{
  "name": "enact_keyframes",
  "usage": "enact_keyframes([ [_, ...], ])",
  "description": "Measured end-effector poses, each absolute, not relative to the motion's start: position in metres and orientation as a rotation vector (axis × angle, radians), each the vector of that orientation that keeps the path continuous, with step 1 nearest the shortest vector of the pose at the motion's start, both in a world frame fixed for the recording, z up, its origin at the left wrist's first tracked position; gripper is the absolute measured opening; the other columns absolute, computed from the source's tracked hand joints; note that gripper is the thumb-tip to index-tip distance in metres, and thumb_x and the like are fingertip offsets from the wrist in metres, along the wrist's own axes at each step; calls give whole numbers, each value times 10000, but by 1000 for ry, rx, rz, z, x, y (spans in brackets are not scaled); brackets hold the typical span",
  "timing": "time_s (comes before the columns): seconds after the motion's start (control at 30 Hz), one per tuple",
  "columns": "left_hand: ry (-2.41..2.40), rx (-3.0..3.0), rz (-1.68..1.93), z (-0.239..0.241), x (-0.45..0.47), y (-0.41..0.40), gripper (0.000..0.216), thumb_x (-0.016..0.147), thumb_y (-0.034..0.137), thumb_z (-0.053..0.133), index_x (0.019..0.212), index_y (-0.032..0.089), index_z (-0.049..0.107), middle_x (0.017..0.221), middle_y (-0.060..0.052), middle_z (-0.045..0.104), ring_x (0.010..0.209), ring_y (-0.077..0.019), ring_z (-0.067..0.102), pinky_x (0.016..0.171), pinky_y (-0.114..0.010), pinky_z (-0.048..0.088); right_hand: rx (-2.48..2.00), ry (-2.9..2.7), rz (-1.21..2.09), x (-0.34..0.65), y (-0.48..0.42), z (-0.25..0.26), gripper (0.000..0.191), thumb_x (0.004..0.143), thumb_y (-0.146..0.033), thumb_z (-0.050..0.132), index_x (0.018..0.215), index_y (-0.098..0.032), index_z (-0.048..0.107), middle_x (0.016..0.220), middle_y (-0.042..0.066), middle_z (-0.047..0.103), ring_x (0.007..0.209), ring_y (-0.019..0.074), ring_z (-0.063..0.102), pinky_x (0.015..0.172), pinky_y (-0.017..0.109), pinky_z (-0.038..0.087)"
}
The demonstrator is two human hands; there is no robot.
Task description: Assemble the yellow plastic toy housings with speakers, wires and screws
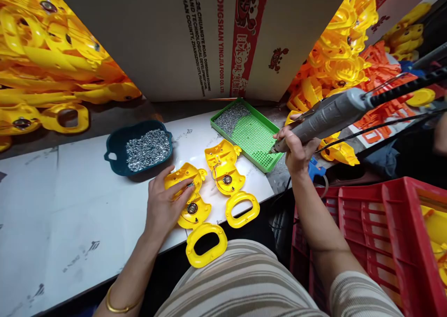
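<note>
Grip first: right hand (296, 147) is closed round the barrel of a grey electric screwdriver (328, 117), fingers wrapped tight, bit tip down at the near right edge of the green screw tray (251, 133). Left hand (164, 205) isn't gripping at all; it lies flat w/ fingers spread, pressing on the nearer yellow toy shell (192, 210), fingertips by a small metal bit at its upper half.

That shell sits at the front edge of the white table (70, 205), its loop handle (206, 245) hanging over the edge. A 2nd yellow shell (225, 168) lies just beside it to the right, open side up, round metal disc and thin wires showing inside.

Progress, as a judgement: both shells are laid out and the inner parts seem seated, but neither looks closed up. Can't tell if any screws are in yet, too small. W/ the bit at the tray and not on a shell, this pair looks near the start of fastening, most of it left.

Around: dark teal bowl of screws (139, 147) behind the left hand, loose screws heaped in the tray's far corner, cardboard box (209, 37) at the back, heaps of yellow parts left (45, 61) and right (342, 51), red crate (384, 233) by the right arm. Which heaps are finished pcs, can't say
</note>
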State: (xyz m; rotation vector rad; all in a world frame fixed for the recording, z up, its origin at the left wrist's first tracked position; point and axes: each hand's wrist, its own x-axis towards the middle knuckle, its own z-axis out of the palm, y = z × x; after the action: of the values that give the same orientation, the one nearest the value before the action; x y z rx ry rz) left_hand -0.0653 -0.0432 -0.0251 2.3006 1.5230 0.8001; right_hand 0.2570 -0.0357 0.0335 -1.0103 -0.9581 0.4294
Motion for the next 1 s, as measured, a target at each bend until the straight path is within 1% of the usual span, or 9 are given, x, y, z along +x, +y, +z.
enact_keyframes([
  [0.13, 1510, 2308, 793, -23, -64, -44, 270, 886, 427, 589, 979, 251, 770, 1337, -101, 520, 1176, -316, 526, 992, -498, 459, -913, -892, 403, 242, -26, 29, 130, 771, -310, 650, 800, -214, 568, 652, -37, 552, 525, 108, 552, 586, 307, 530],
  [0.23, 1509, 2314, 782, -22, -62, -45, 268, 887, 424, 592, 974, 244, 770, 1338, -103, 516, 1182, -316, 526, 993, -494, 459, -909, -897, 417, 237, -21, 25, 179, 764, -355, 658, 822, -220, 555, 614, -52, 510, 490, 99, 510, 544, 289, 503],
  [0.43, 1491, 2322, 777, -24, -57, -46, 270, 883, 418, 596, 962, 229, 772, 1343, -117, 510, 1172, -330, 520, 976, -520, 467, -1102, -929, 391, 236, -15, 17, 321, 782, -529, 620, 887, -234, 551, 559, -72, 407, 450, 112, 474, 515, 296, 483],
  [0.5, 1497, 2315, 768, -24, -56, -46, 252, 881, 407, 599, 959, 241, 771, 1349, -105, 507, 1171, -325, 516, 979, -519, 467, -1114, -931, 393, 235, -14, 16, 356, 774, -566, 612, 895, -237, 555, 553, -71, 405, 450, 117, 476, 513, 299, 483],
  [0.6, 1504, 2315, 760, -24, -56, -47, 236, 875, 400, 608, 959, 250, 770, 1347, -92, 510, 1173, -317, 513, 982, -505, 470, -1052, -919, 423, 234, -13, 16, 345, 771, -543, 631, 903, -232, 558, 550, -70, 428, 444, 111, 474, 509, 293, 478],
  [0.7, 1504, 2323, 769, -24, -56, -47, 238, 876, 404, 607, 956, 250, 771, 1340, -87, 516, 1169, -311, 516, 981, -494, 471, -1012, -909, 434, 235, -13, 16, 301, 762, -494, 656, 861, -229, 553, 555, -69, 445, 441, 102, 479, 503, 282, 471],
  [0.87, 1494, 2330, 774, -23, -55, -47, 264, 885, 401, 597, 958, 218, 773, 1340, -115, 517, 1164, -317, 518, 975, -492, 472, -1048, -912, 436, 236, -13, 14, 322, 759, -534, 632, 820, -230, 543, 553, -70, 436, 447, 99, 484, 510, 285, 482],
  [1.0, 1499, 2319, 755, -23, -55, -47, 249, 883, 401, 601, 960, 235, 770, 1354, -101, 508, 1175, -315, 513, 992, -497, 460, -1019, -919, 443, 236, -13, 13, 310, 764, -521, 637, 812, -234, 531, 545, -73, 428, 442, 97, 479, 508, 282, 476],
])
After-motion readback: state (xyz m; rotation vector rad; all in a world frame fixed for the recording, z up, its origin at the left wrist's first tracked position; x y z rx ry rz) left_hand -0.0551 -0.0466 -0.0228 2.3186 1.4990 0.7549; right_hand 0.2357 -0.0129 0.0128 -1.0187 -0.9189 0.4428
